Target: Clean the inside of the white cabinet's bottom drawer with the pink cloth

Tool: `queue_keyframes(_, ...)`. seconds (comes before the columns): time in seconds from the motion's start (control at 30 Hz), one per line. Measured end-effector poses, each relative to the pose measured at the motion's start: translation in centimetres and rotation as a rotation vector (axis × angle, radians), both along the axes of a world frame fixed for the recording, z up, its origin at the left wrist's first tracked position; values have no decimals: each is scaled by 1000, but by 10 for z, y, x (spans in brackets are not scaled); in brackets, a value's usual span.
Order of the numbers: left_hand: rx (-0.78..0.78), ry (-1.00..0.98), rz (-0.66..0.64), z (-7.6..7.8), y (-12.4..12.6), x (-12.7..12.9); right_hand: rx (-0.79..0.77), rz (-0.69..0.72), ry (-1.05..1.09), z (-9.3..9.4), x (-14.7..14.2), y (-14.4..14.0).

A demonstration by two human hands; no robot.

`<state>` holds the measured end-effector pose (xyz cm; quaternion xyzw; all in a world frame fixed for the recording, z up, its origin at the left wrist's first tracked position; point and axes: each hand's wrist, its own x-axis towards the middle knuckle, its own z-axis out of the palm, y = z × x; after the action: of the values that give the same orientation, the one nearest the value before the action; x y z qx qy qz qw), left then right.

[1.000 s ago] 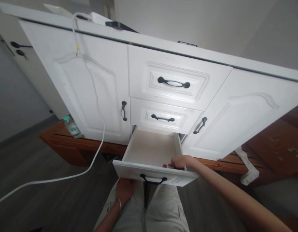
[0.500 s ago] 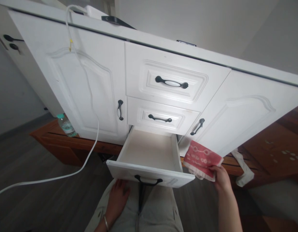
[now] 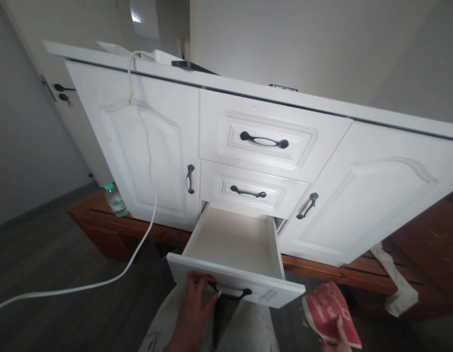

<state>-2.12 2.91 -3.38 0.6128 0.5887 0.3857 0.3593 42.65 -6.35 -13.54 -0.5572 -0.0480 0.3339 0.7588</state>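
The lowest drawer (image 3: 237,239) of the white cabinet is pulled out, and its inside shows bare. My left hand (image 3: 192,310) is at the drawer's front panel, its fingers and thumb closed about the left end of the black drawer handle (image 3: 234,295). Down at the lower right, my right hand (image 3: 336,342) grips a folded red cloth with white patterns and a pale edge (image 3: 327,310). The cloth hangs beside the drawer, apart from it. Part of the right hand is cut off by the bottom edge of the view.
Two closed drawers, an upper one (image 3: 265,139) and a lower one (image 3: 248,189), sit above the open drawer. A white cable (image 3: 150,166) hangs down the left door. A water bottle (image 3: 116,201) and a white cloth (image 3: 398,293) rest on the wooden bench (image 3: 303,266).
My left hand has risen from my lap to the drawer handle. My right hand has brought the red cloth lower, away from the cabinet. The camera view has tilted up.
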Motion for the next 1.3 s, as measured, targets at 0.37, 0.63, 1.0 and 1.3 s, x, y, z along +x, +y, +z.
queue_keyframes(0.37,97,150,-294,21,90,0,115,-215,199,40,-34,58)
queue_keyframes(0.63,109,158,-381,18,198,18,191,-143,176,84,-76,130)
queue_keyframes(1.0,82,108,-247,-4,202,2,-75,78,-513,146,-209,272)
queue_keyframes(1.3,-120,511,-204,-91,68,-7,-361,666,-1307,127,-375,303)
